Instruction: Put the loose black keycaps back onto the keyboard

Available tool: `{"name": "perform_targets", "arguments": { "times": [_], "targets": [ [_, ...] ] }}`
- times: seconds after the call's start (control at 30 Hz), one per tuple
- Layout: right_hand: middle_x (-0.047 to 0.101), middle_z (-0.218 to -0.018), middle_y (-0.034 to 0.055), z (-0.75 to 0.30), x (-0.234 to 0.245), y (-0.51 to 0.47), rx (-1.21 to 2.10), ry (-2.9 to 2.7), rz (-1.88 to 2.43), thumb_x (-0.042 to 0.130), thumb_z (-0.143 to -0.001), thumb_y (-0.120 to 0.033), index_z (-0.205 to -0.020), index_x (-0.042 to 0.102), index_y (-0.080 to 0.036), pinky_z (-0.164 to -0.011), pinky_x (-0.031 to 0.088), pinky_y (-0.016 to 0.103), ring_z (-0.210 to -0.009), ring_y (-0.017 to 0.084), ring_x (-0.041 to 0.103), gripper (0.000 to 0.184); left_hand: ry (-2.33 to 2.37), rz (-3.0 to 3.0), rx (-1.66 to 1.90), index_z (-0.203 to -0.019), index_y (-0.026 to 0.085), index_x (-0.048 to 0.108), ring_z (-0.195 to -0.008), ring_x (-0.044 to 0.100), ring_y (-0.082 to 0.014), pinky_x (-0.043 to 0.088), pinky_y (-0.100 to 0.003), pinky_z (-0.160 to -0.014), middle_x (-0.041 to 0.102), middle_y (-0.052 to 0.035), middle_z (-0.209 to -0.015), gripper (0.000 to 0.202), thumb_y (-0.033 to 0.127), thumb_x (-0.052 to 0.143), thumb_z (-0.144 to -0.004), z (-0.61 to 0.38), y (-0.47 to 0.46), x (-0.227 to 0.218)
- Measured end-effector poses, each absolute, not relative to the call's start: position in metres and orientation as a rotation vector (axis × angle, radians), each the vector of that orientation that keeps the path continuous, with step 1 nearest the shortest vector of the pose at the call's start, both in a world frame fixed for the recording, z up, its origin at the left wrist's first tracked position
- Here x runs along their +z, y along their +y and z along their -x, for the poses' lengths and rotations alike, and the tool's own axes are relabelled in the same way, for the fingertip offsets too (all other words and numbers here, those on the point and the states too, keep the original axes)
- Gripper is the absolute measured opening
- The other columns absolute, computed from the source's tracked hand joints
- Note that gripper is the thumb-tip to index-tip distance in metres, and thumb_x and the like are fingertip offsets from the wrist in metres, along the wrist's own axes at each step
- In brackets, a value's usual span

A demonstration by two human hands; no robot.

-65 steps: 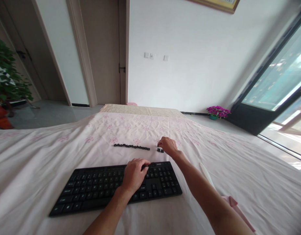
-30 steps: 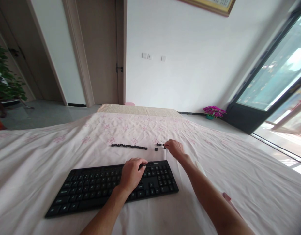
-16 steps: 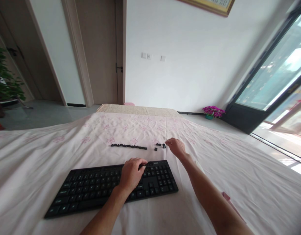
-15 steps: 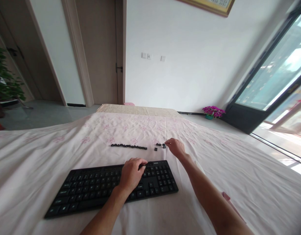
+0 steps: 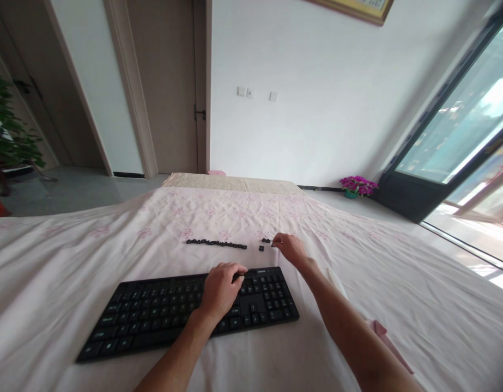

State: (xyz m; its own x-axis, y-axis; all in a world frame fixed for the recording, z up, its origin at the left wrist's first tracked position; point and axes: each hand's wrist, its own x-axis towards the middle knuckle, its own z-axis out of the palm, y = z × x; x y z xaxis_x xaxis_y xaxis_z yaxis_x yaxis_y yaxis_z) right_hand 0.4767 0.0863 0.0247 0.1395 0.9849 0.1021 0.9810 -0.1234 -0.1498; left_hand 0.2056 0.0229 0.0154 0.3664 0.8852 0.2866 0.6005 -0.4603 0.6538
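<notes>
A black keyboard (image 5: 153,310) lies on the pale flowered cloth, its upper strip partly hidden by my left hand (image 5: 222,286). My left fingers are curled over the keyboard's upper right part, thumb and forefinger close together; what they hold, if anything, is hidden. Beyond the keyboard, my right hand (image 5: 290,247) pinches a small black keycap (image 5: 273,245) at the cloth. Two or so loose keycaps (image 5: 266,240) sit just left of those fingertips, and a single keycap (image 5: 261,248) lies a little nearer. Farther left runs a row of several black keycaps (image 5: 216,243).
The cloth (image 5: 398,283) spreads wide and wrinkled on both sides. A pink strip (image 5: 380,328) lies beside my right forearm. Behind stand a white wall with switches (image 5: 241,91), a brown door (image 5: 163,87), a pot of purple flowers (image 5: 357,186) and a leafy plant (image 5: 12,136).
My right hand has shifted slightly left and closed its fingertips over the keycap that lay beside them. My left hand stays in place on the keyboard.
</notes>
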Motion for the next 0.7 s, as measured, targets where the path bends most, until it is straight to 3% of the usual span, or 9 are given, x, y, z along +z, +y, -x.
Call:
{"name": "perform_targets", "arguments": {
  "times": [0.27,0.43,0.7],
  "targets": [
    [0.07,-0.086,0.0008,-0.473,0.02,0.089,0.035,-1.944,2.2,0.052,-0.086,-0.034,-0.092,0.071,-0.027,-0.061,0.031,0.023,-0.08,0.017,0.06,0.021,1.28,-2.196,0.866,-0.092,0.026,0.069,-0.095,0.059,-0.0169,0.041,-0.031,-0.087,0.071,0.0023,-0.096,0.021,0.014,0.06,-0.077,-0.205,0.022,0.019],
    [0.068,-0.097,0.0021,-0.47,0.026,0.084,-0.024,-1.952,2.167,0.049,-0.088,-0.032,-0.094,0.071,-0.026,-0.065,0.033,0.024,-0.087,0.018,0.059,0.023,1.296,-2.194,0.84,-0.092,0.026,0.069,-0.095,0.059,-0.0168,0.041,-0.03,-0.087,0.071,0.0018,-0.097,0.022,0.013,0.06,-0.077,-0.206,0.022,0.019],
    [0.065,-0.101,-0.0044,-0.442,0.026,0.087,-0.002,-2.091,2.025,0.061,-0.08,-0.042,-0.095,0.071,-0.033,-0.066,0.034,0.023,-0.085,0.015,0.06,0.019,1.27,-2.21,0.893,-0.091,0.028,0.069,-0.093,0.06,-0.0163,0.042,-0.03,-0.086,0.071,0.0043,-0.094,0.021,0.014,0.062,-0.076,-0.202,0.024,0.015]
  ]
}}
